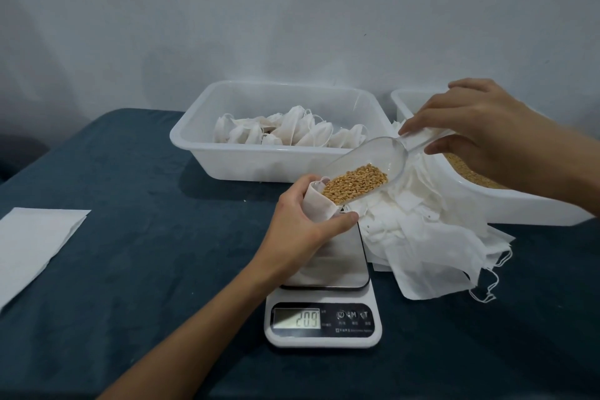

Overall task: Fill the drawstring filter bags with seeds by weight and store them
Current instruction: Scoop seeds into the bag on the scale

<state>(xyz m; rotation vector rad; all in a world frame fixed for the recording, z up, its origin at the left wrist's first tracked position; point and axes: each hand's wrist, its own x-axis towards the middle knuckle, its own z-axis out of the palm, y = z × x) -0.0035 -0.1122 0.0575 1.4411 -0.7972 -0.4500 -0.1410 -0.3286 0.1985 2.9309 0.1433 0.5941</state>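
The left hand [305, 221] grips an open filter bag [319, 201] just above the scale [324, 302], mouth up to catch seeds [355, 183] — the right hand [480, 130] pinches the tilted clear scoop [367, 169] by its handle, lip at the bag's mouth.

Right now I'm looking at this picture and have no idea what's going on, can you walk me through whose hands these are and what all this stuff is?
This is one view from a camera worn on a person's head, looking down at their own bare hands. The left hand holds a small white filter bag open over a kitchen scale. The right hand tips a clear scoop of golden seeds toward the bag. On the dark blue table sit a white tub of filled bags, a tub of seeds and a pile of empty bags.
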